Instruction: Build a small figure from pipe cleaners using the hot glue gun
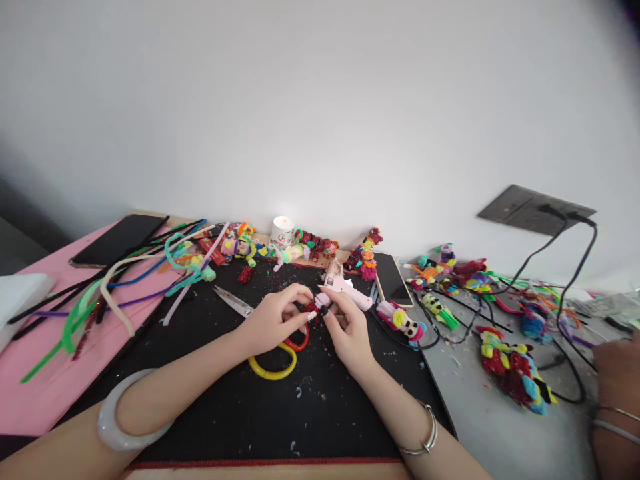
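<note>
My left hand [274, 319] and my right hand [346, 325] meet over a black mat [320, 413]. Both pinch a small red fuzzy craft piece [312, 309] between their fingertips. Just under my left hand lie scissors [265, 347] with yellow and red handles, blades pointing to the upper left. A pale pink glue gun [344, 285] lies right behind my right hand. My left wrist wears a white bangle, my right wrist a thin silver bracelet.
Loose pipe cleaners [125, 280] spread over the pink surface at left, beside a dark phone [120, 239]. Finished pipe-cleaner figures [515, 367] line the back and right. Another phone [393, 279], a white candle [283, 230], black cables and a wall socket [535, 210] are nearby. Another person's arm [617, 393] shows at far right.
</note>
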Tool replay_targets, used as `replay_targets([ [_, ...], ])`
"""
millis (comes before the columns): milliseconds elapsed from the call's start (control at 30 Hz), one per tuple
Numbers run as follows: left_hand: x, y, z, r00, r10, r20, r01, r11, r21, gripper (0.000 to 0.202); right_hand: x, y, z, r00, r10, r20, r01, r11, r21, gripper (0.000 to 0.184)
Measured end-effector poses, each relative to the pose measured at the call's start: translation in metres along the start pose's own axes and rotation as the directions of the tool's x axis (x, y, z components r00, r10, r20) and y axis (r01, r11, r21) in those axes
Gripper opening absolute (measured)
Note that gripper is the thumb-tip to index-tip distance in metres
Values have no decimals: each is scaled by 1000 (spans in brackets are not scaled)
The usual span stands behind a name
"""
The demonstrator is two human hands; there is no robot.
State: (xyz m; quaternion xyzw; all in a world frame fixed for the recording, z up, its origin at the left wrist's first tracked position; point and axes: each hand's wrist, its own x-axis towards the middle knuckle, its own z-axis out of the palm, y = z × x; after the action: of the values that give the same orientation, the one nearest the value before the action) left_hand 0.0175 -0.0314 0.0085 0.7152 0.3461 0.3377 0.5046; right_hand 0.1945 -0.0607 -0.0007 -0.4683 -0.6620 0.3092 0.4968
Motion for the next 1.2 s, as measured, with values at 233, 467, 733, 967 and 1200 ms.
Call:
replay_targets([
  [233, 7, -8, 0, 985, -23, -168, -10, 982, -189, 19, 4, 3, -5, 991, 10, -134, -17, 999, -52, 32],
  [467, 9, -12, -2, 975, -77, -207, 20, 964, -264, 26, 18, 20, -24, 981, -24, -192, -31, 960, -279, 17],
  [733, 10, -8, -11, 973, -40, -226, 28, 998, -60, 17, 23, 23, -35, 979, -87, -187, -16, 871, -490, 26],
  [967, 12, -9, -18, 974, 3, -228, 31, 989, 145, 16, 24, 23, -36, 984, 35, -176, -165, 564, -809, 43],
  [1200, 14, -10, -19, 964, -42, -262, 94, 977, 191, 21, 23, 27, -35, 985, 105, -135, -170, 540, -824, 43],
])
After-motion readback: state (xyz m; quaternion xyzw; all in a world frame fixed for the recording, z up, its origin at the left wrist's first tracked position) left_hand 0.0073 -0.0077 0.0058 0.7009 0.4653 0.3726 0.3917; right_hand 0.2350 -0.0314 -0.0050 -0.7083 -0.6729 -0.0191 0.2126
